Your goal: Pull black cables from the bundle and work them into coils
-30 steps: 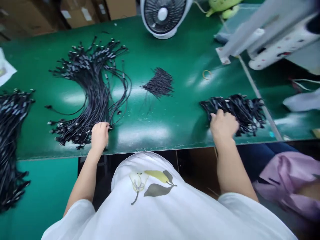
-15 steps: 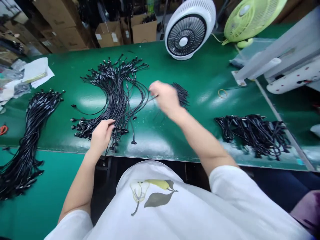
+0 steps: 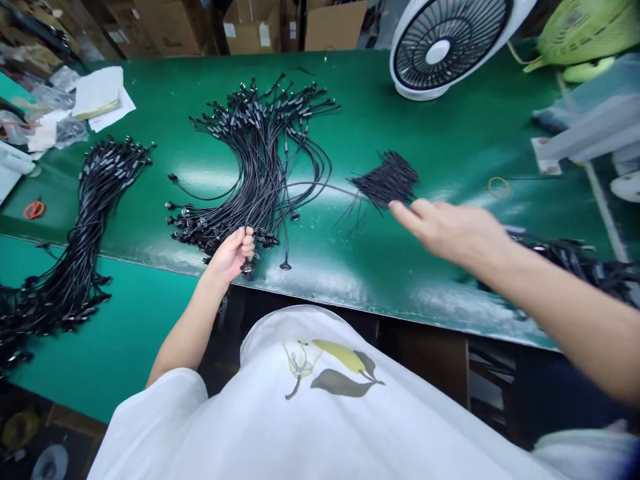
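Note:
My left hand [image 3: 233, 250] is closed on the near ends of a few black cables from the fanned bundle of cables [image 3: 260, 160] on the green table [image 3: 450, 133]. My right hand [image 3: 450, 230] hovers over the table with its fingers stretched out towards the left. Its fingertips are just right of a small pile of short black ties [image 3: 387, 180]. The hand is smeared by motion and I see nothing in it. One thin cable runs from the bundle towards the ties.
A second cable bundle [image 3: 90, 220] lies at the left, and another pile of cables [image 3: 575, 260] behind my right arm. A white fan [image 3: 440, 47], green fan [image 3: 585, 33], rubber band [image 3: 499, 185], orange scissors [image 3: 34, 210], papers [image 3: 100, 97] and cardboard boxes [image 3: 250, 23] surround them.
My right hand left the right-hand cable pile, reached across to the ties, then drew back to their right. My left hand closed on cable ends. My view swung left.

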Motion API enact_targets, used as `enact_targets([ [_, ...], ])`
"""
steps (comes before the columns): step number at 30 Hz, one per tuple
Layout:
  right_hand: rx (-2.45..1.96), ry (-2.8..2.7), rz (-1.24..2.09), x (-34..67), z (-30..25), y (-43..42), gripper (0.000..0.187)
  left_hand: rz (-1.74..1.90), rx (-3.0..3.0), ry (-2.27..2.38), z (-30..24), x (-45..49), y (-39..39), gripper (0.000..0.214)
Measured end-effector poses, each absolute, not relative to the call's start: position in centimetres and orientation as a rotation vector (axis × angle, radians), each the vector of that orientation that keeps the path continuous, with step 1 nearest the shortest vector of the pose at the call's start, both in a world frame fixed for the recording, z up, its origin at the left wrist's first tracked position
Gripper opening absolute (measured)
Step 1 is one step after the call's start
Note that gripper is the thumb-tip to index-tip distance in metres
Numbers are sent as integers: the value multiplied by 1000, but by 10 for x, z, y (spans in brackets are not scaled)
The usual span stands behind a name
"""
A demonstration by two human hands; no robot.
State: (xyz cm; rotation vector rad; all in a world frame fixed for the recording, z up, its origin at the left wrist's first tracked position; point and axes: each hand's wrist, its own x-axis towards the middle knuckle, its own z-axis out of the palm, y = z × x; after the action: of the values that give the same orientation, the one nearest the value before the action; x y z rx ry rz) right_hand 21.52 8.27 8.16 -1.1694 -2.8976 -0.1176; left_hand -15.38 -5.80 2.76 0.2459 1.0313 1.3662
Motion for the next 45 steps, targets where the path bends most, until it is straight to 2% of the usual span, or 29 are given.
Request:
enact_targets([
  [4,-871,-3140,-11,200,58,38,26,1380,473,1082,25,-100,-39,22],
  [7,-649,-3085,173,177,64,16,30,1298,890,1183,23,-61,-34,27],
  [10,-788,-2940,201,164,77,22,36,1067,1169,1166,25,-39,-40,29],
  [15,-969,-2788,294,190,80,68,31,978,863,934,42,-54,-49,31],
  [18,-1007,-2616,480,217,66,85,30,1155,580,854,59,-78,-49,25],
  [22,-1104,-2427,648,236,42,84,36,1448,359,899,76,-97,-48,31],
  [26,-1158,-2306,595,235,23,72,37,1465,345,942,72,-101,-44,31],
  [31,-1223,-2224,544,238,18,68,34,1308,512,1045,49,-114,-47,26],
  [34,-1286,-2198,518,243,19,70,33,1093,786,1212,38,-124,-56,36],
  [37,-1351,-2159,461,246,21,72,33,777,1083,1387,32,-130,-67,31],
  [39,-1353,-2169,407,247,21,72,34,698,1136,1399,30,-132,-72,30],
  [41,-1336,-2234,326,246,22,71,35,832,1031,1354,30,-132,-73,32],
  [45,-1161,-2593,147,227,21,50,35,1322,692,1220,35,-120,-59,28],
])
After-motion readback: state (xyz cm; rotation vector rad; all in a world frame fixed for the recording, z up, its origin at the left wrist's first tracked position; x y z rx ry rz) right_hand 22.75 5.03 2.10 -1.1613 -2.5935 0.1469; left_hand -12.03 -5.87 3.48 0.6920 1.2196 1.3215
